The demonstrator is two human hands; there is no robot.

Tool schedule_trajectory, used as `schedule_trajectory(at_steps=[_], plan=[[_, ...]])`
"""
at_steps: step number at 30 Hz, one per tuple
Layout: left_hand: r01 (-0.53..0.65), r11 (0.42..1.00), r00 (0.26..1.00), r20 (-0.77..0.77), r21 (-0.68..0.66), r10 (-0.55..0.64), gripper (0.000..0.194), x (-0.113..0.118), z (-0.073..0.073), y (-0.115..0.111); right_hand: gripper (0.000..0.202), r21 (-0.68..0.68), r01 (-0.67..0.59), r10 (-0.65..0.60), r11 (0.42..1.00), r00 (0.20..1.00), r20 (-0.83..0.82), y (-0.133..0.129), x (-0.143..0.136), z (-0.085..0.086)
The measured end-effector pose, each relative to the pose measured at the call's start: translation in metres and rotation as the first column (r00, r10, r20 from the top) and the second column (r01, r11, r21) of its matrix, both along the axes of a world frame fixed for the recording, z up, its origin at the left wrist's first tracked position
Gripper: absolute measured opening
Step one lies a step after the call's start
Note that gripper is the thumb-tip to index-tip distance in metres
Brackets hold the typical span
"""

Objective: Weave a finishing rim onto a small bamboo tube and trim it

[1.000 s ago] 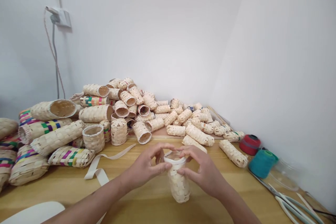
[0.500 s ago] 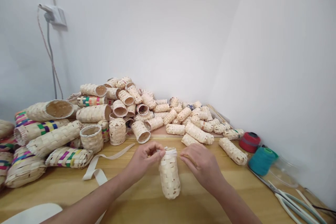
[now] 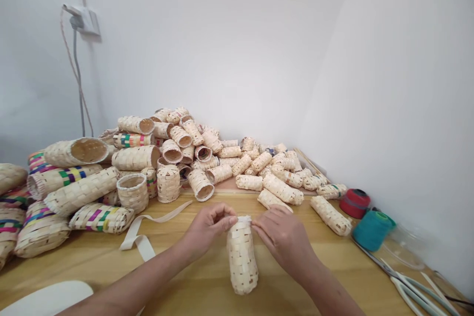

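Observation:
A small pale woven tube basket hangs upright between my hands, its rim at the top and its rounded end low over the table. My left hand is closed, thumb and fingers pinching the rim at its left side. My right hand is closed too, its fingertips pressed together at the right side of the rim. Whatever those right fingertips hold is too small to make out. Behind the right hand, a woven tube lies partly hidden.
Woven baskets are heaped at the left, and smaller tubes lie at the back right. A pale ribbon curls beside my left arm. Red thread, teal thread and scissors are at the right.
My right hand has moved left, from apart to the rim's right side. The tube basket sits slightly lower in view, and the whole view has shifted a little.

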State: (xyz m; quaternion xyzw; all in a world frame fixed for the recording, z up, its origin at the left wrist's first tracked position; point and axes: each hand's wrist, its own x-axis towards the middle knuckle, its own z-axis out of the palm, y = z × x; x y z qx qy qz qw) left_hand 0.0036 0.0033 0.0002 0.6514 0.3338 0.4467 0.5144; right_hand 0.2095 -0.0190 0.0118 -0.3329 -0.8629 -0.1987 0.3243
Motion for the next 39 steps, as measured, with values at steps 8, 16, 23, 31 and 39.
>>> schedule_trajectory(at_steps=[8,16,23,31,39], plan=[[0.07,0.997,0.997,-0.026,-0.035,-0.071,0.041,0.001,0.002,0.001,0.022,0.071,0.096,-0.096,0.993,0.995,0.007,0.0,-0.003,0.001],[0.147,0.989,0.985,-0.085,0.0,-0.147,0.036,-0.001,0.006,0.0,0.017,-0.012,0.049,-0.049,0.999,0.998,0.032,0.001,0.006,0.008],[0.15,0.988,0.988,-0.049,0.044,-0.148,0.033,-0.004,0.005,-0.002,0.011,-0.246,-0.049,0.02,0.968,0.992,-0.121,-0.002,0.011,0.01],[0.107,0.975,0.985,-0.155,0.195,-0.077,0.031,-0.002,0.01,-0.008,0.012,-0.362,-0.239,0.134,0.901,0.947,-0.292,-0.002,0.01,0.011],[0.096,0.741,0.886,-0.396,0.664,0.24,0.028,-0.004,0.015,-0.015,0.023,-0.279,-0.23,0.173,0.932,0.961,-0.216,-0.005,0.007,0.014]])
